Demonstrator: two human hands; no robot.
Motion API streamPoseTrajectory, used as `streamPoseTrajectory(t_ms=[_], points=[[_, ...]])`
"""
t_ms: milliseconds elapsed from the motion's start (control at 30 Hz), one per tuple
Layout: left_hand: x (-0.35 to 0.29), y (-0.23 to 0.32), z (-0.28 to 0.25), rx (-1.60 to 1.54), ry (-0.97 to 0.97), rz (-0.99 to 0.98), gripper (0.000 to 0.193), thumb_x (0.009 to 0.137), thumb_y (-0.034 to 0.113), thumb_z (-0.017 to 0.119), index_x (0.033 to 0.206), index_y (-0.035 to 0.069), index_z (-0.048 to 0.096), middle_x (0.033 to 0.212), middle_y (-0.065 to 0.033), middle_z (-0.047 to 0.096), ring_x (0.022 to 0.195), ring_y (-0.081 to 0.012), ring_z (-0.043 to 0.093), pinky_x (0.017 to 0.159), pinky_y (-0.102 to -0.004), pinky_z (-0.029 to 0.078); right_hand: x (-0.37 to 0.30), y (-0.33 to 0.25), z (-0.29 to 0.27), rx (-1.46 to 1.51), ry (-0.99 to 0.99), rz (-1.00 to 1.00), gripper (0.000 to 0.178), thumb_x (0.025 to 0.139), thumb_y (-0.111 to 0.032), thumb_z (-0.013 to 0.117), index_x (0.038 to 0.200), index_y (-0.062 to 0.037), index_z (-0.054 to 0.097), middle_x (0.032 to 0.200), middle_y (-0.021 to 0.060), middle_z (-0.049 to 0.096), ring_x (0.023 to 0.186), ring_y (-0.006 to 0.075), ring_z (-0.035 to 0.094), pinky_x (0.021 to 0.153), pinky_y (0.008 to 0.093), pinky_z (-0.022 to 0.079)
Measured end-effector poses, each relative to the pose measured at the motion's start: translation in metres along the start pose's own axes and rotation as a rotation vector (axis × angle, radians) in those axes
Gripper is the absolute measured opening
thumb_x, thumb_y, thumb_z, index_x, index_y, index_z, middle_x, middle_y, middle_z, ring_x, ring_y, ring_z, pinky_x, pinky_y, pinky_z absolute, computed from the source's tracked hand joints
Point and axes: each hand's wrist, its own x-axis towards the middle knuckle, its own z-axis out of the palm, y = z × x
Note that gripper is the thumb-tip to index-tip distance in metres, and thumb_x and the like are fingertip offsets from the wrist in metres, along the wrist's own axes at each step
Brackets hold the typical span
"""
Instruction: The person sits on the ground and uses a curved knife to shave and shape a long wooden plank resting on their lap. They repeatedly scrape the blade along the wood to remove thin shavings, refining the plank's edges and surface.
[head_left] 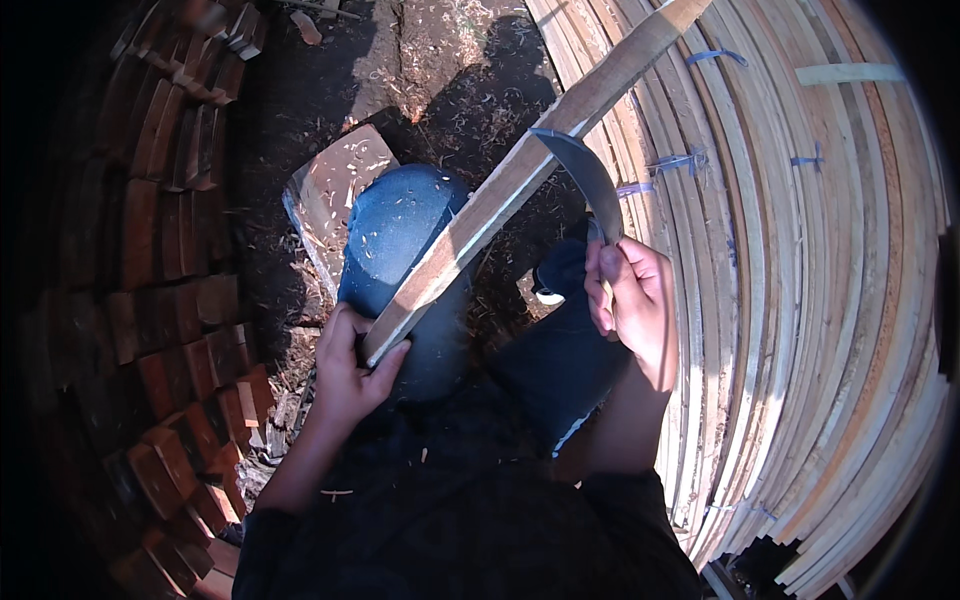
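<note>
The long, squared strip of brown wood (475,225) lies slantwise across the view, from its near end at about 8 o'clock to its far end at 1 o'clock, passing over the rounded, blue-clad knee (405,230). The bare left hand (350,365), at 8 o'clock, pinches the near end, thumb on one side and fingers on the other. The bare right hand (635,295), at 3 o'clock, has its fingers curled round the handle of a curved, grey metal sickle (595,185), with the thumb pressed along it. The blade arcs up from that fist toward 12 o'clock, and its tip lies across the strip (whether the cutting edge bites into the wood, I cannot tell). A narrow pale streak runs along part of the strip's side.

Between 10 and 11 o'clock, just beyond the knee, a flat, light brown wooden board (345,180) bears scattered shavings; a few more flecks dot the knee. At 9 o'clock stand stacked, reddish-brown wooden blocks (160,400), many in deep shade. At 3 o'clock, past the right hand, long, pale wooden slats (800,300) lie side by side, bundled with thin, purplish-blue ties (680,160). Toward 12 o'clock, the dark earthen ground (490,70) shows sunlit patches and curled shavings.
</note>
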Motion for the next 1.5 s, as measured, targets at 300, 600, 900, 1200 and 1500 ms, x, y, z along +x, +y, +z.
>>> streamPoseTrajectory(t_ms=[300,600,900,1200,1500], points=[[0.004,0.001,-0.003,0.021,-0.009,0.005,0.036,0.076,0.019,0.077,0.085,0.001,0.048,0.08,-0.014,0.05,0.07,-0.0285,0.053,0.063,-0.0355,0.043,0.009,0.0,0.016,0.048,0.121,-0.039,0.03,0.103,-0.024,0.047,0.087,0.0004,0.055,0.055,0.0016,0.048,0.04,0.0052,0.041,0.037,0.0207,0.031],[0.003,0.002,-0.003,0.055,-0.01,0.019,0.036,0.076,0.02,0.077,0.083,0.001,0.047,0.078,-0.014,0.048,0.068,-0.0296,0.052,0.062,-0.0371,0.042,0.008,-0.013,-0.038,0.321,0.462,-0.32,0.034,0.104,-0.032,0.043,0.09,-0.0021,0.051,0.057,0.0024,0.044,0.037,0.0073,0.041,0.031,0.0215,0.033],[0.004,0.001,-0.001,0.021,-0.008,0.016,0.035,0.077,0.018,0.076,0.084,0.001,0.047,0.079,-0.0138,0.048,0.069,-0.0286,0.052,0.063,-0.0363,0.042,0.012,-0.007,-0.005,-0.001,0.023,-0.054,0.027,0.102,-0.018,0.049,0.084,0.0006,0.055,0.058,0.0031,0.048,0.038,0.0052,0.04,0.034,0.0207,0.032],[0.003,0.001,-0.002,0.07,0.001,0.055,0.035,0.076,0.018,0.077,0.084,0.001,0.047,0.079,-0.0141,0.048,0.069,-0.03,0.052,0.062,-0.0368,0.042,0.012,-0.045,-0.045,0.091,0.227,-0.153,0.034,0.103,-0.029,0.047,0.085,-0.0011,0.055,0.056,0.0028,0.047,0.036,0.0055,0.04,0.031,0.02,0.032],[0.003,0.001,0.001,0.096,0.007,0.061,0.036,0.074,0.016,0.077,0.084,0.002,0.046,0.08,-0.0143,0.046,0.068,-0.0315,0.05,0.059,-0.0389,0.04,0.012,-0.033,-0.025,-0.179,-0.072,0.031,0.032,0.101,-0.026,0.052,0.083,0.0002,0.055,0.054,0.0011,0.047,0.038,0.005,0.038,0.035,0.0207,0.03]])
